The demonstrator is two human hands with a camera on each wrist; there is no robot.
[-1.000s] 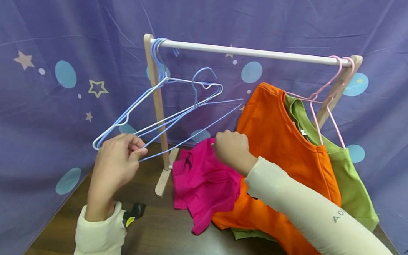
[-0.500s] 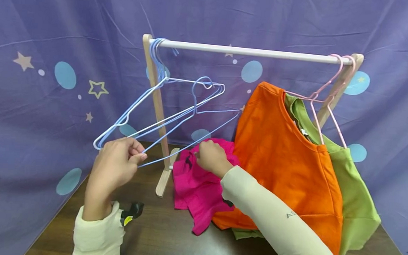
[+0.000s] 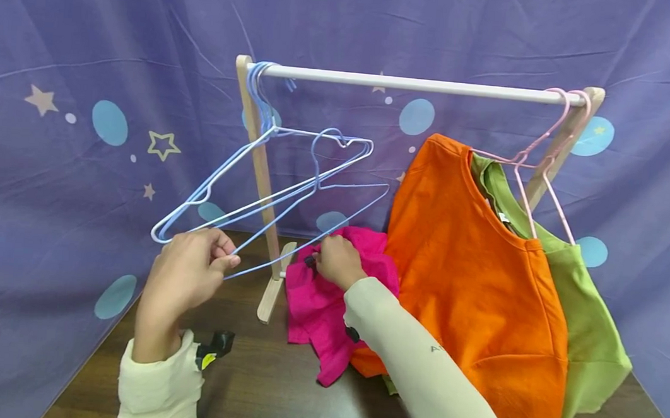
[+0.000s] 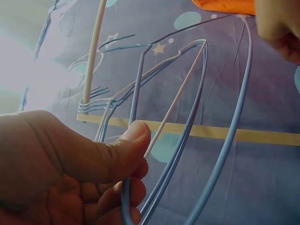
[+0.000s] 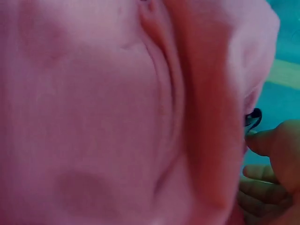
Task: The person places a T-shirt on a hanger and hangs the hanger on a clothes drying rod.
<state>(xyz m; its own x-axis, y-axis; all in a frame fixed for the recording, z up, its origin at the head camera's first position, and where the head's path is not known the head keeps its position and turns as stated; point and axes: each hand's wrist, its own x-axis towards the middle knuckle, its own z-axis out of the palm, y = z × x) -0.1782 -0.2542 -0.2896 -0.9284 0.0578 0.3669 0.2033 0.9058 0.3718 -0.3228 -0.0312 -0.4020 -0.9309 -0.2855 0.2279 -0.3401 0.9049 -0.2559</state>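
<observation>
Between thumb and fingers, my left hand [image 3: 190,268] pinches the near end of a blue wire hanger [image 4: 222,154]. Its hook stands free, below the rail. In the head view my right hand [image 3: 338,259] is over a crumpled bright pink garment [image 3: 323,322] with a dark print, its fingers mostly out of sight. The right wrist view has pink cloth [image 5: 103,117] filling most of the picture. There the thumb and fingers [image 5: 260,173] lie right at the cloth's edge, beside a small black detail; whether they grip it, I cannot tell.
A wooden rack with a white rail [image 3: 404,82] stands at the back. Several blue hangers and a white hanger [image 3: 166,225] hang at its left end. At the right, pink hangers [image 3: 522,159] carry an orange top [image 3: 478,292] and a green top [image 3: 595,336]. Everything stands on a dark table [image 3: 252,381].
My right hand has moved left and down from in front of the orange top onto the pink garment. The held hanger's far end has dipped lower, while my left hand has stayed nearly still.
</observation>
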